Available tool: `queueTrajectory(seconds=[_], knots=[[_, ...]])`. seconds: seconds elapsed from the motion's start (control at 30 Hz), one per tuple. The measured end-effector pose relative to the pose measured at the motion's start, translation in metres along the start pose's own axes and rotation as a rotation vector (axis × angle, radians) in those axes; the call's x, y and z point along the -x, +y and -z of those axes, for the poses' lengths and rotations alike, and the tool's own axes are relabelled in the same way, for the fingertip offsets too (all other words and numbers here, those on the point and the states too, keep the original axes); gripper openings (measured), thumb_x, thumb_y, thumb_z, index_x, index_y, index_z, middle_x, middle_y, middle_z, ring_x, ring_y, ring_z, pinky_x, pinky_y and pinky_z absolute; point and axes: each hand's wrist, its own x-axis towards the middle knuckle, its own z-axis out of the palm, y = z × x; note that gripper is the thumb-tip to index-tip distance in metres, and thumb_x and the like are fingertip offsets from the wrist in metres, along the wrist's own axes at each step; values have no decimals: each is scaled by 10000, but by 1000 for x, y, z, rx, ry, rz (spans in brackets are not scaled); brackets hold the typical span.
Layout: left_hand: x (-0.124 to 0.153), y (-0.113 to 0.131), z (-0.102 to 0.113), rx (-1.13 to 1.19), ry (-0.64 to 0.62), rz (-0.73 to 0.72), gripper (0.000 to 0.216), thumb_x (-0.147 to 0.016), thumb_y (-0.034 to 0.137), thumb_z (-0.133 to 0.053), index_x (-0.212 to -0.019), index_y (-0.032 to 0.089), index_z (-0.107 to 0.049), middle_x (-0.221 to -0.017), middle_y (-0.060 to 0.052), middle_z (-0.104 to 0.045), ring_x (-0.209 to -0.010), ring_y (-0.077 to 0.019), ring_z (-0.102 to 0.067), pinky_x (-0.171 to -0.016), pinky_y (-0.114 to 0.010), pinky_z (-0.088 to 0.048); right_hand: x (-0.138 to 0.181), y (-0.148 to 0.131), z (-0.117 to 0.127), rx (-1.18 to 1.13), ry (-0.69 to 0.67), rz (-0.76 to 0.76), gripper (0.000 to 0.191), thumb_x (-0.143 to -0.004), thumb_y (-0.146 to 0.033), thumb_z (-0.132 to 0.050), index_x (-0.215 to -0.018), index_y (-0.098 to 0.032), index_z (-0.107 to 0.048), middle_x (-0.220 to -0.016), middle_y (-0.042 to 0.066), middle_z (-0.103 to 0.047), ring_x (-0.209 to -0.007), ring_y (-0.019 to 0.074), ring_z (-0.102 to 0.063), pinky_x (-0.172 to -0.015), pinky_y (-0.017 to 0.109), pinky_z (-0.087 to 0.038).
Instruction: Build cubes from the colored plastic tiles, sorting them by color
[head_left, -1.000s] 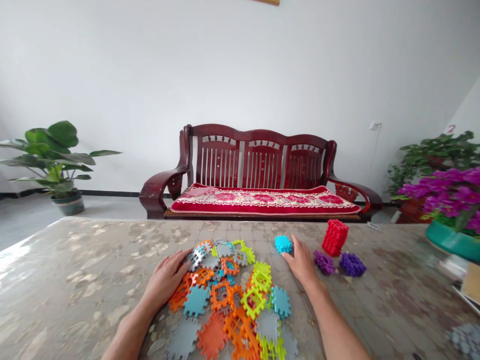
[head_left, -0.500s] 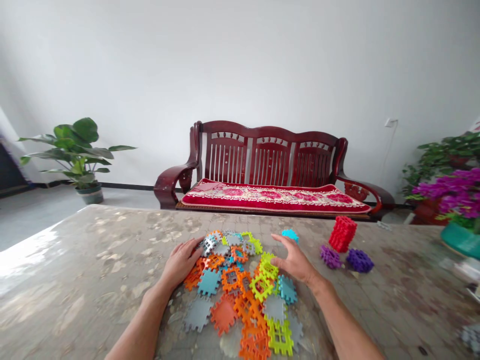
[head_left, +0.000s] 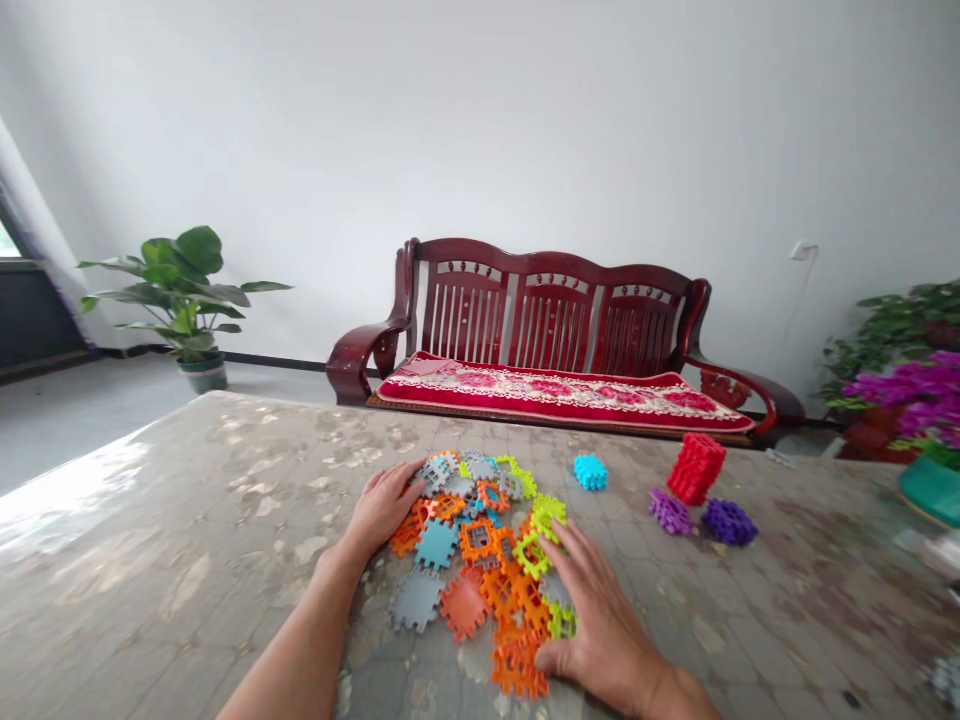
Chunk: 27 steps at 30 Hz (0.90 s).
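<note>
A loose pile of toothed square plastic building tiles lies between my hands, with an orange tile (head_left: 464, 603), a teal tile (head_left: 436, 543), a grey tile (head_left: 416, 600) and a lime tile (head_left: 547, 514) among them. My left hand (head_left: 388, 508) rests along the pile's far left edge, fingers stretched out flat and touching or close beside the grey tiles there. At the near right side, my right hand (head_left: 604, 610) is spread, thumb by the nearest orange tiles and fingers over lime and grey ones. It partly hides those tiles. Neither hand grips a tile.
Right of the pile stand a bright blue tile stack (head_left: 591, 472), a tall red stack (head_left: 696, 468), a light purple stack (head_left: 670, 511) and a dark purple one (head_left: 729, 522). A patterned cloth covers the table (head_left: 247, 540). Beyond it is a wooden bench (head_left: 555, 310); a flowerpot (head_left: 930, 490) sits far right.
My right hand has moved nearer to me along the pile's right side and now covers tiles there. The blue stack shows fully. My left hand stays by the pile; the view has shifted slightly.
</note>
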Motion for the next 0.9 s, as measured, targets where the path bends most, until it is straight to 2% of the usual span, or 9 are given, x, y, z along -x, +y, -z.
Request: queueTrajectory(seconds=[0.1,0.23,0.3,0.37,0.43,0.5,0.57,0.7,0.9], knots=[[1,2,2,17,13,-10,477,-926,439,-337,-1335,276,-520,-1338,-25,-612,-1247,-204,-534,-1130,-403,-283,-20,6,0,0,-1,29,1038,-615,-804,-612,-1471,-272,-360,-1556,120,-284,-1424,374,-231,-1151,550,-212],[3,3,3,14,31,-14,519,-915,480,-361,-1366,264,-498,-1342,-32,-609,-1219,-216,-553,-1116,-398,-308,-38,8,6,-6,9,77,1027,-597,-829,-592,-1437,-262,-423,-1520,120,-359,-1400,364,-290,-1151,539,-224],[4,3,4,6,35,-21,534,-903,494,-387,-1374,266,-491,-1334,-33,-614,-1211,-225,-557,-1107,-402,-320,-43,5,11,-22,45,93,921,-655,-799,-583,-1408,-283,-464,-1489,102,-413,-1385,348,-322,-1144,530,-247],[4,4,5,-2,33,-29,525,-894,491,-408,-1361,272,-506,-1311,-32,-630,-1201,-231,-562,-1098,-404,-330,-50,-2,16,-58,96,93,662,-807,-696,-520,-1346,-312,-533,-1430,69,-491,-1367,306,-357,-1134,501,-277],[4,5,5,-6,29,-29,503,-896,477,-408,-1339,271,-526,-1290,-36,-642,-1193,-233,-565,-1095,-412,-328,-62,-10,20,-100,148,82,405,-934,-517,-442,-1242,-320,-617,-1334,44,-577,-1316,253,-420,-1105,456,-325],[4,5,4,-4,22,-29,493,-902,469,-398,-1330,264,-532,-1287,-44,-642,-1191,-234,-565,-1100,-424,-315,-79,-18,19,-124,207,58,283,-945,-353,-463,-1111,-295,-685,-1209,40,-644,-1206,224,-507,-1044,414,-388],[3,3,3,4,21,-31,490,-903,468,-401,-1328,263,-532,-1297,-47,-635,-1196,-233,-561,-1107,-427,-302,-95,-25,16,-131,262,40,218,-889,-227,-530,-984,-274,-721,-1093,38,-673,-1093,213,-556,-971,382,-436],[2,-1,1,6,20,-44,479,-904,462,-415,-1330,277,-531,-1306,-38,-629,-1212,-225,-549,-1100,-404,-312,-115,-33,4,-109,269,116,292,-797,-71,-559,-811,-296,-745,-1016,16,-670,-1022,211,-554,-902,363,-453],[1,-4,-1,-5,14,-40,479,-904,455,-415,-1329,270,-535,-1315,-31,-623,-1214,-229,-547,-1095,-405,-317,-109,-32,0,-30,229,167,397,-768,-15,-521,-804,-331,-758,-1073,1,-659,-1046,219,-524,-901,394,-442]])
